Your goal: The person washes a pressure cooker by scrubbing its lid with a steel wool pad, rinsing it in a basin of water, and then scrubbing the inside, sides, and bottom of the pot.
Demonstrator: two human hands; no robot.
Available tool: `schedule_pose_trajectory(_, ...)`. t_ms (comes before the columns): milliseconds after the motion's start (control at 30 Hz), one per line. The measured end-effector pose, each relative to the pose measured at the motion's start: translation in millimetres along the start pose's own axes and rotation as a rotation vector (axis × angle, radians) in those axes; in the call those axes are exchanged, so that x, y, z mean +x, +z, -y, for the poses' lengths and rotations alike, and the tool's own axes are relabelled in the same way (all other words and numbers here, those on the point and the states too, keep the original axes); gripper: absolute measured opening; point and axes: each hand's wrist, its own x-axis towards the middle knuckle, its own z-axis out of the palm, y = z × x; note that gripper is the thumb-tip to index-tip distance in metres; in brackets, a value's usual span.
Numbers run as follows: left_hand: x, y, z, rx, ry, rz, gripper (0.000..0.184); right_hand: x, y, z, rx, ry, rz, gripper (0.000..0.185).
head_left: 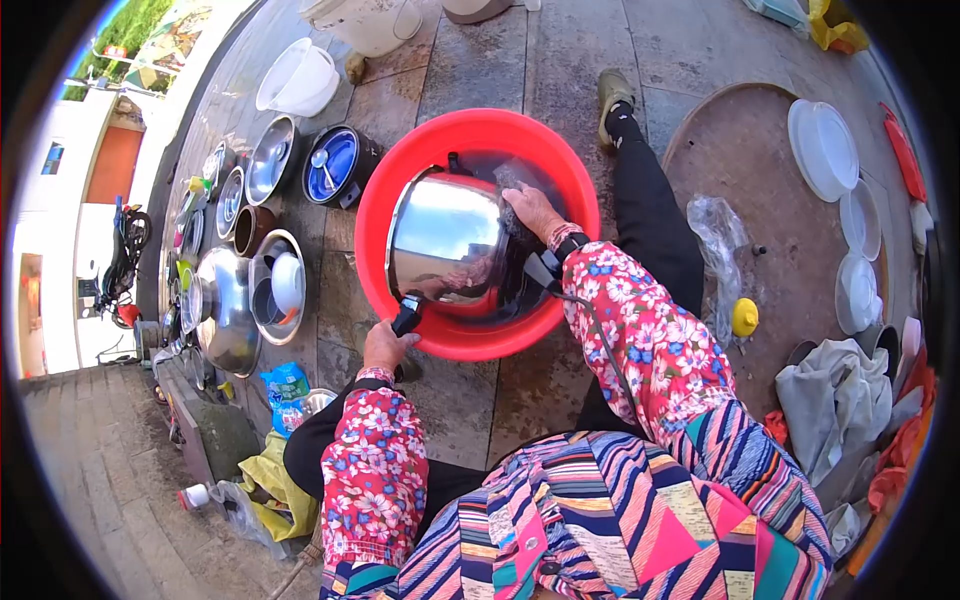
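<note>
Patchwork-striped jacket cloth lies closest below me, with flowered oversleeves running down both forearms. Far left stands a motorcycle; nearer, a large steel basin sits beside another holding a white bowl, then a steel bowl and a black pot with a blue inside and a ladle in it. Next comes my left hand, thumb and fingers closed round the black handle of a mirror-bright steel pot, which lies tipped on its side within the red plastic basin. My right hand reaches to the pot's right side, fingers bent over a greyish see-through piece (pinched or merely pressed, I cannot tell). Work on the pot looks partway to me: it is in the basin, under both hands, not set out among the vessels at left. Its outside gleams; how much remains inside, I can't see. Rightward, a round brown tabletop bears a clear plastic bag, a yellow plastic piece and white plastic bowls.
</note>
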Motion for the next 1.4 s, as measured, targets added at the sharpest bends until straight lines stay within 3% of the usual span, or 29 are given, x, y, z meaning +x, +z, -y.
schedule_pose_trajectory(33,-1.2,-0.1,-1.5,0.022,-0.001,-0.011,0.051,-0.9,-1.5,-5.3,-0.075,-0.017,0.096,0.041)
schedule_pose_trajectory(100,-1.3,-0.1,-0.4,-0.019,0.003,-0.009,0.049,-29.4,15.9,41.1,0.065,0.137,-0.275,0.042)
schedule_pose_trajectory(200,-3.3,2.9,4.2,-0.04,0.018,-0.021,0.046,-101.3,31.7,108.7,-0.135,0.032,-0.213,0.057)
schedule_pose_trajectory(333,-9.3,-3.2,-11.2,0.016,0.008,-0.042,0.044,-97.7,31.6,101.3,-0.121,0.003,-0.226,0.054)
schedule_pose_trajectory(467,-9.4,-2.1,-12.3,0.02,-0.004,-0.033,0.045,-17.2,26.9,24.3,0.314,0.272,-0.358,0.041)
schedule_pose_trajectory(533,-7.6,1.6,-6.0,0.024,-0.014,-0.04,0.045,-0.9,20.4,-16.5,0.873,0.548,-0.088,0.04)
schedule_pose_trajectory(700,-7.2,-0.4,-6.8,-0.016,-0.014,-0.011,0.046,-9.7,58.3,-53.8,0.61,0.552,-0.095,0.029)
schedule_pose_trajectory(767,-3.9,-2.9,-6.1,0.025,0.013,-0.043,0.047,-6.5,56.8,-33.0,0.73,0.686,-0.328,0.045)
schedule_pose_trajectory(800,-8.0,-0.2,-5.0,0.041,0.02,-0.051,0.047,-17.6,40.4,-9.9,0.614,0.664,-0.25,0.043)
schedule_pose_trajectory(867,-8.9,2.9,-3.0,0.054,0.019,-0.042,0.047,-44.3,33.6,38.4,0.355,0.363,-0.424,0.043)
schedule_pose_trajectory(1000,-7.2,2.1,-3.4,0.025,0.053,-0.072,0.047,-74.5,2.6,104.9,-0.235,0.069,-0.102,0.051)
schedule_pose_trajectory(1133,-8.2,1.8,-5.1,0.059,-0.017,-0.042,0.051,3.5,-14.7,77.2,-0.012,0.335,0.102,0.044)
schedule_pose_trajectory(1167,-9.7,-0.8,-10.2,0.082,-0.038,-0.03,0.051,39.2,-0.8,31.2,0.008,0.296,0.27,0.04)
schedule_pose_trajectory(1200,-10.8,-0.6,-12.3,0.095,-0.048,-0.035,0.05,65.2,4.8,-2.3,-0.255,-0.108,0.436,0.036)
schedule_pose_trajectory(1233,-10.6,-1.2,-12.9,0.108,-0.054,-0.043,0.05,77.5,-7.3,-3.8,0.149,0.316,0.605,0.036)
schedule_pose_trajectory(1267,-9.1,-2.1,-11.1,0.118,-0.064,-0.052,0.049,91.8,10.2,-35.2,-0.239,-0.175,0.667,0.039)
schedule_pose_trajectory(1400,-1.4,-9.5,-11.4,0.141,-0.053,-0.017,0.051,113.2,-1.2,24.0,-0.137,0.206,0.696,0.064)
